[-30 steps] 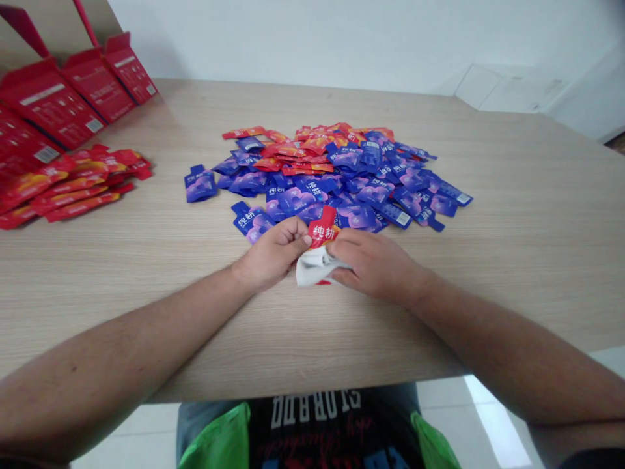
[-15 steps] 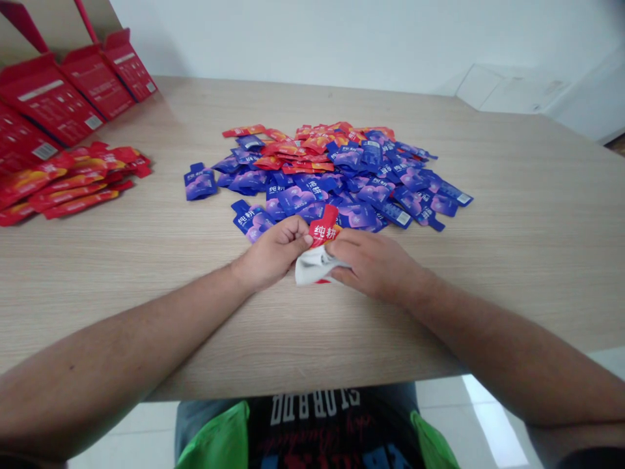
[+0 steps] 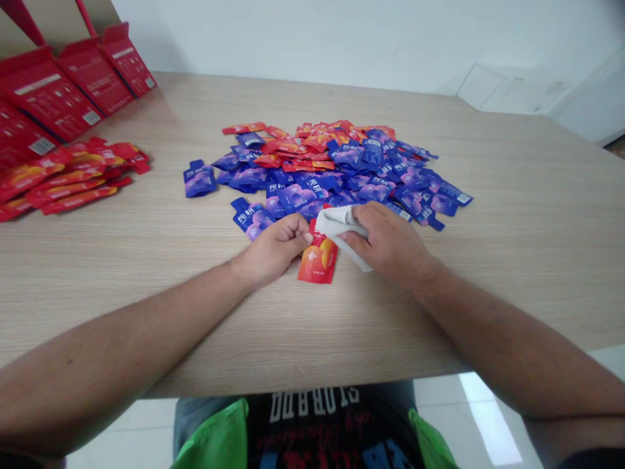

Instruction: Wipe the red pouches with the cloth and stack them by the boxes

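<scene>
My left hand (image 3: 278, 247) pinches the left edge of a red pouch (image 3: 317, 262) with orange fruit printed on it, near the table's front. A folded white cloth (image 3: 336, 223) is gripped in my right hand (image 3: 390, 244); it lies over the top of the pouch and hides the lettering there. Just beyond both hands spreads a heap of blue-purple pouches (image 3: 297, 195), with red pouches (image 3: 319, 140) mostly at its back.
At the left lies a stack of red pouches (image 3: 81, 176). Behind it several red cartons (image 3: 53, 98) stand in a row. The wooden table (image 3: 234, 345) meets a white wall (image 3: 312, 45) at the back.
My right hand has moved the cloth from the pouch's lower part up to its top, to the right and away from me. The lower front now shows. My left hand keeps its place.
</scene>
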